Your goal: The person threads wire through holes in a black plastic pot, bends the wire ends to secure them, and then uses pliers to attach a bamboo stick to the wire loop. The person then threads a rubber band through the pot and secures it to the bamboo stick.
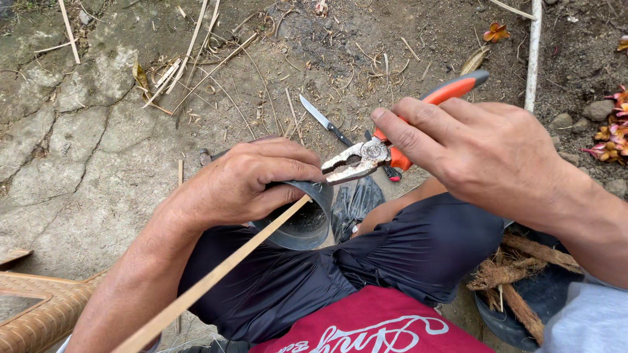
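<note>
The left hand (239,183) is clenched around a short grey pipe section (302,221) held over the person's lap, and it also pins a long thin bamboo strip (216,278) against the pipe's rim, the strip running down towards the lower left. The right hand (487,153) grips the orange handles of a pair of pliers (366,159), whose open jaws sit at the pipe's upper rim, touching or just beside it; whether they already bite the rim cannot be told. Judging by this, the work on the rim looks only begun: the pipe's edge shows no bend or cut, and the strip is not yet fastened to anything. On the ground beyond the pliers lies 1 small knife (325,121) with a dark handle, and scattered bamboo slivers (190,62) litter the cracked earth. A dark tub (533,301) with fibrous husk pieces stands beside the right knee, and a woven basket edge (36,307) sits at lower left. Nothing blocks the hands, though the strip crosses the pipe's mouth.
</note>
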The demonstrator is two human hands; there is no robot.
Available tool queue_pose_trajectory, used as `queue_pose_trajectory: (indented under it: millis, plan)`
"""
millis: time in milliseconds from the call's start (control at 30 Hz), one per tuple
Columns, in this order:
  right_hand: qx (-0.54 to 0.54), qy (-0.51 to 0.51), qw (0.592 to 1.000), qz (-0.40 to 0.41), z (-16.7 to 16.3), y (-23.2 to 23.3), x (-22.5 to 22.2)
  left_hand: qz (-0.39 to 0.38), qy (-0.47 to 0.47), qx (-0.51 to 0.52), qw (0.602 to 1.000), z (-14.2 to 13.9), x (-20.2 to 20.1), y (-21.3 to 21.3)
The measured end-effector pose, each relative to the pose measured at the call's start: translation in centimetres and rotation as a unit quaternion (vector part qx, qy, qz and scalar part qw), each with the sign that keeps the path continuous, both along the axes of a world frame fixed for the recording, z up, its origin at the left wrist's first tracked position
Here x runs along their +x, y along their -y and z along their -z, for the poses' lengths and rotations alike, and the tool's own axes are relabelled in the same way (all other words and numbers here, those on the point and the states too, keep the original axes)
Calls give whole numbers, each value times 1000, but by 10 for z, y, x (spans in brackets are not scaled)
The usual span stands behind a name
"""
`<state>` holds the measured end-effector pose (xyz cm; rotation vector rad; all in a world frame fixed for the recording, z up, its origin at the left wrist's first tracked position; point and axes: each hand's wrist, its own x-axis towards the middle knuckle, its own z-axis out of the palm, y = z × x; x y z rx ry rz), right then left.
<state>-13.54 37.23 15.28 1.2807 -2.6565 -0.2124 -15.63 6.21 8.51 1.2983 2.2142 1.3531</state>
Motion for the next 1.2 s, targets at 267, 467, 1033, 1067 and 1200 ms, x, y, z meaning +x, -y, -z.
queue_pose_trajectory:
  millis: [267, 467, 1033, 1067, 1200]
  plan:
    - [-287, 215, 933, 26, 26, 13, -11, 44, 187, 14, 981, -1, -5, 8]
    - [-409, 456, 790, -17, 42, 35, -18, 56, 241, -20, 969, -2, -10, 4]
    - [-416, 516, 749, -11, 37, 52, -15, 52, 203, -8, 978, 1, -10, 0]
    - [-412, 526, 744, -2, 37, 52, -15, 51, 205, -8, 977, 1, -10, 0]
    - [-400, 549, 733, 40, 38, 52, -15, 47, 185, -11, 982, 2, -12, 0]
